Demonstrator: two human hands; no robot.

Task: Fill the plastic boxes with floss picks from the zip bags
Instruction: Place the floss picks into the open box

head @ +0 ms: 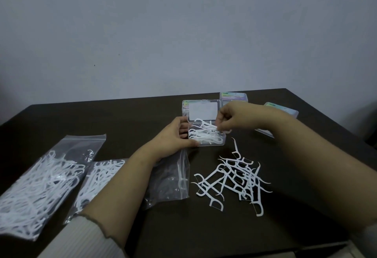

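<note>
With the left hand (173,135) gripping the open plastic box (207,135), the right hand (225,120) is pinching floss picks (204,133) into it; next, the loose pile (234,178) beside the box needs gathering.

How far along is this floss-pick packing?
Around the middle, I'd guess. Done: one zip bag looks nearly emptied, and two closed boxes sit at the back, contents unclear. In hand: the left hand steadies the open box, partly filled, while the right hand places picks. Left: the loose pile and two full bags.
</note>
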